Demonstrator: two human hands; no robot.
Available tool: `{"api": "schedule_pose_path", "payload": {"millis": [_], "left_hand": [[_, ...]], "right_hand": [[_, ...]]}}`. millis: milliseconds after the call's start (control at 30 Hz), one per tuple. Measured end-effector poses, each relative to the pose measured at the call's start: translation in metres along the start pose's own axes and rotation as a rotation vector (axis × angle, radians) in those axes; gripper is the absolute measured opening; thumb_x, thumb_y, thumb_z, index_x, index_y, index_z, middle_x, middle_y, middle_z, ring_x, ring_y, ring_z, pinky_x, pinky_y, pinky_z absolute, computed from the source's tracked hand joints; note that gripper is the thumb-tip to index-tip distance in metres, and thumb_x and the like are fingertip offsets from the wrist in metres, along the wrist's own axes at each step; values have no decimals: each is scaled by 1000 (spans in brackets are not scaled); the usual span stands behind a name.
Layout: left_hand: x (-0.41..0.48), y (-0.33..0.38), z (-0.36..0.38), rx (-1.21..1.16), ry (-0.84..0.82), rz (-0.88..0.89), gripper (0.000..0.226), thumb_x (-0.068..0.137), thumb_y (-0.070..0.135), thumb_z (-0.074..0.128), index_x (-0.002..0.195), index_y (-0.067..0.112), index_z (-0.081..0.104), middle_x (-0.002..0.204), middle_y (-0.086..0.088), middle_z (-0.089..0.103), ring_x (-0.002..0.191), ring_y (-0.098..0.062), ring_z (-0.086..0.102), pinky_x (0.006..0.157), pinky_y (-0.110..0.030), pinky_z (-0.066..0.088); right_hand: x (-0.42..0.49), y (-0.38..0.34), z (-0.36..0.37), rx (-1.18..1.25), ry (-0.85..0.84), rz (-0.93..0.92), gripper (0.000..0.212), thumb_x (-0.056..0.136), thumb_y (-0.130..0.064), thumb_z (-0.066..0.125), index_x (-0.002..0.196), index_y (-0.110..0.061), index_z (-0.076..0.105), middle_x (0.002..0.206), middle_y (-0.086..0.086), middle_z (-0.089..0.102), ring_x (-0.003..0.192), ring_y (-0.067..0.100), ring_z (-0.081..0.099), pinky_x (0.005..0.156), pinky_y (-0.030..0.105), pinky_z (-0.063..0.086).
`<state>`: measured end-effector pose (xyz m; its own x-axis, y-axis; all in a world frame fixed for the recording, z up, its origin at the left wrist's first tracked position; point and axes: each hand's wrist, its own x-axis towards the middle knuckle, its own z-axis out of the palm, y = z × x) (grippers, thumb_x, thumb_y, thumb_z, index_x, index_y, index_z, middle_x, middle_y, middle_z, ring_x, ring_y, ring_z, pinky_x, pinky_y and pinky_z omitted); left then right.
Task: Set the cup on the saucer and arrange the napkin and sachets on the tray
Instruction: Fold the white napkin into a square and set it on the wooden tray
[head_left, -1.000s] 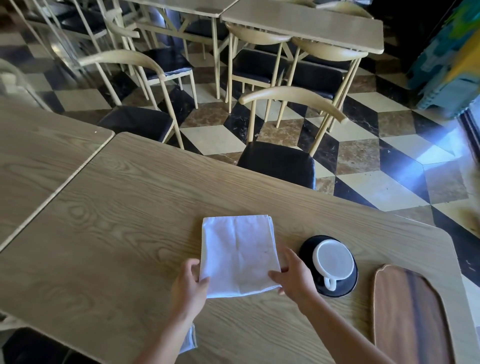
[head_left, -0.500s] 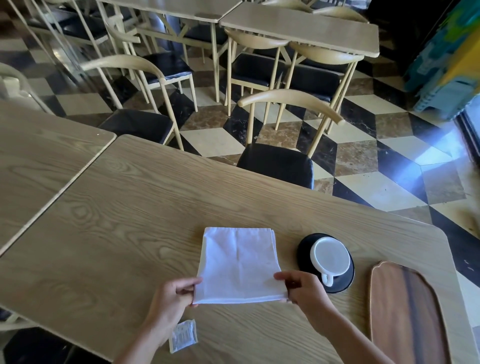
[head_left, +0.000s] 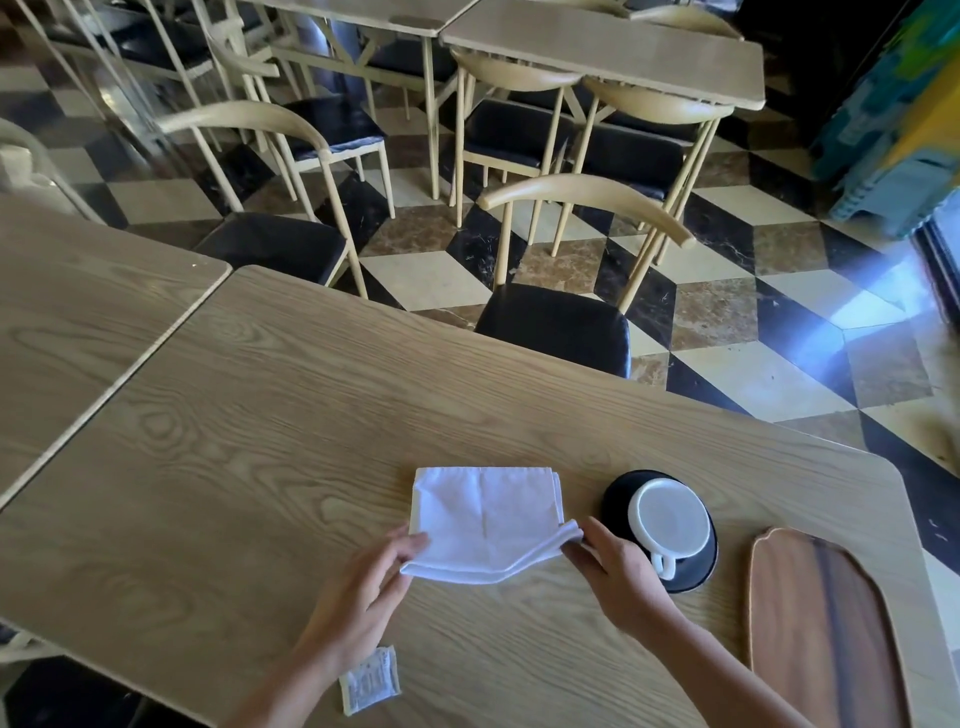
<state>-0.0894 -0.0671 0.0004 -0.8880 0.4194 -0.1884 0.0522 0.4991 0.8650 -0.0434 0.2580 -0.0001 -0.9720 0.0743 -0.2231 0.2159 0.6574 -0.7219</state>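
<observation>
A white folded napkin (head_left: 485, 519) lies on the wooden table, its near edge lifted. My left hand (head_left: 363, 592) pinches the near left corner and my right hand (head_left: 618, 577) pinches the near right corner. Right of the napkin a white cup (head_left: 667, 522) stands on a black saucer (head_left: 618, 493), handle toward me. The dark wooden tray (head_left: 826, 639) lies at the table's right end, bare. A white sachet (head_left: 370, 680) lies by the near edge, under my left forearm.
The light wood table (head_left: 260, 441) butts against a second table (head_left: 78, 312) on the left. A chair with a black seat (head_left: 553, 325) stands at the far edge. More chairs and tables fill the chequered floor behind.
Both hands went from resting on the napkin's near corners to pinching them, then raised the near edge and carried it away from me over the napkin. The sachet came into view.
</observation>
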Motion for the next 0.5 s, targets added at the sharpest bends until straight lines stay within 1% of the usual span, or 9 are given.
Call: {"api": "schedule_pose_path", "payload": {"millis": [33,67,100,133,167,233,267,367,500], "left_hand": [[3,-1,0,-14,-13,-11,37,98,10,53,128,31,59,131,15,60,128,9,44,101,-12,36],[7,-2,0,-13,-26,-26,33,99,15,52,125,34,60,122,20,62,119,10,50,96,-14,40],[11,-4,1,9,-27,-38,24,100,22,50,116,36,61,103,23,65,99,10,56,85,-18,44],[14,-5,2,48,-13,-50,13,100,27,49,105,32,60,81,19,62,76,6,55,72,-24,46],[17,-7,3,87,13,-70,11,100,31,47,94,26,55,68,9,55,62,-4,49,64,-33,44],[21,-12,7,158,78,-98,20,100,32,46,85,19,48,65,-6,51,59,-19,47,61,-42,44],[23,-13,10,169,109,-112,21,100,31,46,83,19,48,64,-7,50,57,-20,46,60,-42,44],[31,-15,16,110,181,-189,21,98,29,52,78,21,49,55,2,42,50,-11,37,51,-29,34],[45,-15,22,12,289,-269,19,94,29,60,77,21,57,59,-5,59,54,-14,48,54,-28,39]], "right_hand": [[2,1,0,-22,7,-13,30,96,-35,56,76,-34,35,66,-9,55,55,7,34,51,18,33],[4,2,1,-34,9,-21,31,96,-36,55,75,-32,33,64,-6,50,55,9,31,50,20,31],[7,3,2,-41,12,-21,33,97,-36,54,75,-31,31,60,-5,45,54,10,29,49,22,29],[10,4,2,-46,21,-8,34,97,-36,54,73,-31,29,57,-6,40,54,12,27,48,23,27],[13,3,3,-59,35,11,36,97,-36,54,72,-31,28,54,-7,36,54,13,25,47,24,25],[17,1,7,-89,64,49,40,97,-33,55,70,-31,25,52,-6,32,52,15,23,46,26,22],[19,0,10,-101,77,57,41,97,-32,55,69,-31,25,51,-6,30,51,16,24,45,27,21],[25,-7,15,-134,119,83,41,96,-29,55,68,-29,24,48,-5,30,49,17,24,46,30,19],[38,-17,19,-176,193,172,38,93,-30,57,68,-26,29,48,-5,34,48,19,29,47,35,25]]}}
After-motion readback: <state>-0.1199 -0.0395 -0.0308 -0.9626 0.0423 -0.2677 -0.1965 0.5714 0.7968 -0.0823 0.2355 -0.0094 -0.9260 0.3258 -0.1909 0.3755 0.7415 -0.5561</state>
